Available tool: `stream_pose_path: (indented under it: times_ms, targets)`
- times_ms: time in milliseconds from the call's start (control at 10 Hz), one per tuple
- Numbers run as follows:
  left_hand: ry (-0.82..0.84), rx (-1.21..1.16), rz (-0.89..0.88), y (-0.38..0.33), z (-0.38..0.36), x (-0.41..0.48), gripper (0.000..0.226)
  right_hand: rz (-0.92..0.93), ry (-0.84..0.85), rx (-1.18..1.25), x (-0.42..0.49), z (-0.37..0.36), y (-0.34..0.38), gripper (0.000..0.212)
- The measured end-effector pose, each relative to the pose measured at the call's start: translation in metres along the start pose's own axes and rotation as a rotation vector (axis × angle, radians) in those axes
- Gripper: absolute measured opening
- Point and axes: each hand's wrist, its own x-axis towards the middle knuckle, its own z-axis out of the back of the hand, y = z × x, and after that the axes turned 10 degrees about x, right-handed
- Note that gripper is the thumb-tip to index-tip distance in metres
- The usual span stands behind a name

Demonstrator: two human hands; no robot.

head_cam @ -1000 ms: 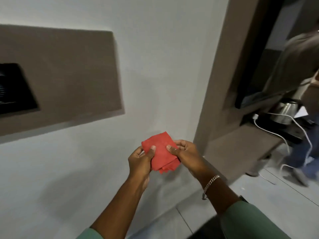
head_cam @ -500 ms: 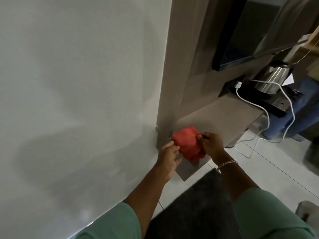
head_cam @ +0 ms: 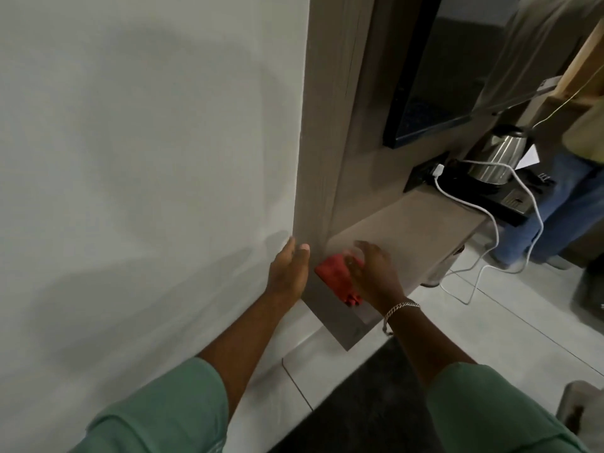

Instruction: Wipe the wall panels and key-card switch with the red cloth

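The folded red fabric cloth point(head_cam: 338, 278) lies low in the view, pressed flat against the lower end of the grey-brown wood-grain wall panel point(head_cam: 322, 132), just at 9 o'clock of the right hand point(head_cam: 376, 273) that covers it. That hand lies palm-down over the cloth with its fingers laid forward and only slightly apart, pressing rather than pinching; a loose corner of cloth hangs out below the palm at about 6 o'clock. The left hand point(head_cam: 289, 273) is empty, fingers together and extended, resting against the pale painted wall point(head_cam: 147, 158) at the panel's edge, at 9 o'clock of the cloth. The cloth looks light, soft and limp, so it should bunch or unfold if dragged by a corner; a flat palm over the folded pad, thumb tucked on one edge, probably controls it best. At 2 o'clock a steel kettle point(head_cam: 496, 158) stands on the shelf point(head_cam: 408, 223), well apart. The key-card switch is not in view.
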Motion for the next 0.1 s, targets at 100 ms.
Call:
stream_pose_path:
  times_ms: [100]
  targets:
    - [-0.067,0.168,-0.192,-0.0173,0.0274,-0.0143,0.061,0.153,0.031,-0.026,-0.0123,0.0102,0.0373,0.046]
